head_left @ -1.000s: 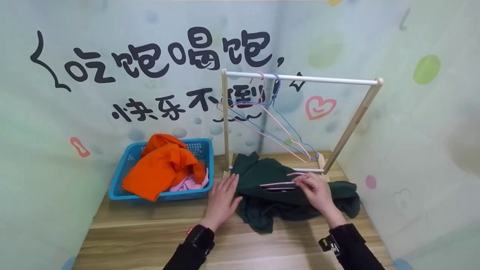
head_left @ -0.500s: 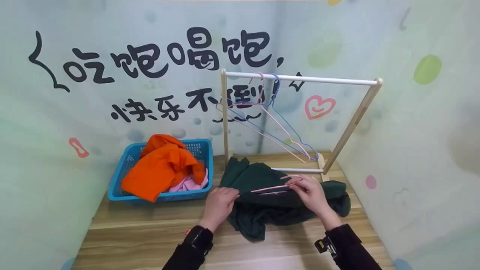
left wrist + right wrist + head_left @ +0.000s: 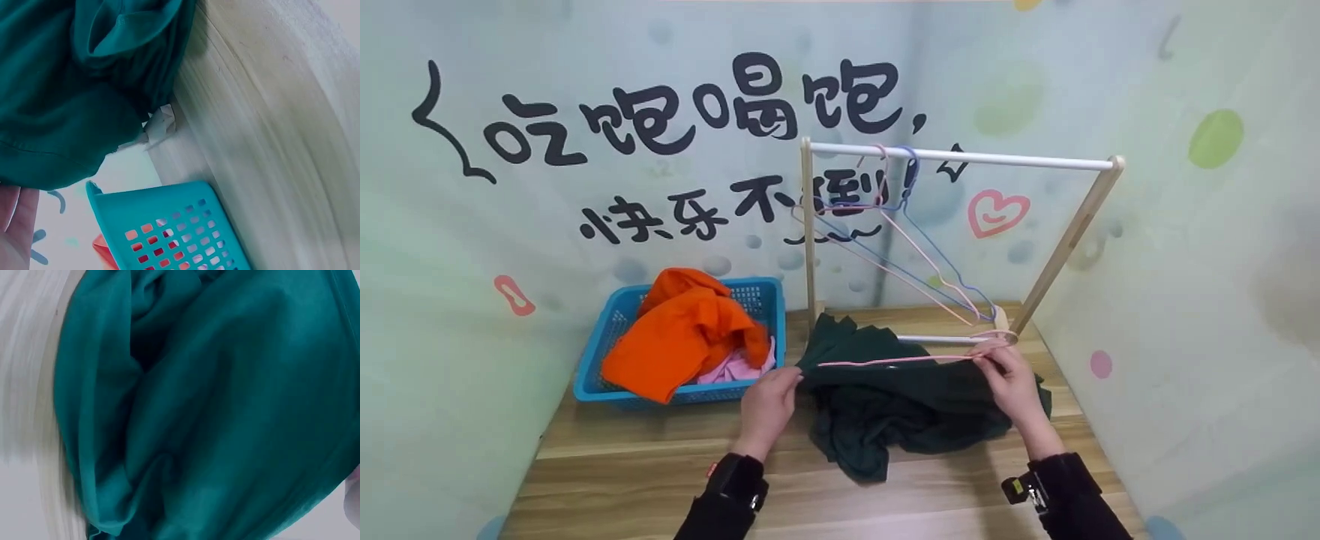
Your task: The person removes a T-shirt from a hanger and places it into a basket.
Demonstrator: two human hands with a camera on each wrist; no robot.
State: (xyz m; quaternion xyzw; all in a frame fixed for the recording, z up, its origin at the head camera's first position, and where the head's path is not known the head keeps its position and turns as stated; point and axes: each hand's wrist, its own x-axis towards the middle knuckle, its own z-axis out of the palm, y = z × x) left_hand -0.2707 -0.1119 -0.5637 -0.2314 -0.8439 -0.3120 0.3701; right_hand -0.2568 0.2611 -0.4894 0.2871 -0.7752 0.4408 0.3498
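Observation:
A dark green garment (image 3: 915, 409) lies bunched before the rack, its upper edge drawn taut. My left hand (image 3: 767, 409) pinches its left end; in the left wrist view those fingers (image 3: 21, 216) show at the lower left, against the cloth (image 3: 50, 124). A pink wire hanger (image 3: 900, 361) runs along the garment's opening, its left end meeting the fabric near my left fingers. My right hand (image 3: 1014, 382) grips the hanger near its hook, at the garment's right side. Cloth (image 3: 236, 410) fills most of the right wrist view, so the right grip is largely hidden there.
A wooden rack with a white top rail (image 3: 997, 159) stands behind the garment. Pink (image 3: 926, 259) and blue (image 3: 937, 251) hangers hang from it. At left, a blue basket (image 3: 675, 401) holds orange cloth (image 3: 675, 337) and pink cloth (image 3: 735, 369). A wood-grain table (image 3: 660, 465) lies beneath.
My left hand, flat on the cloth at first, has taken hold of its edge and moved left, stretching it. My right hand first shifted left, then moved right and slightly up with the hanger.

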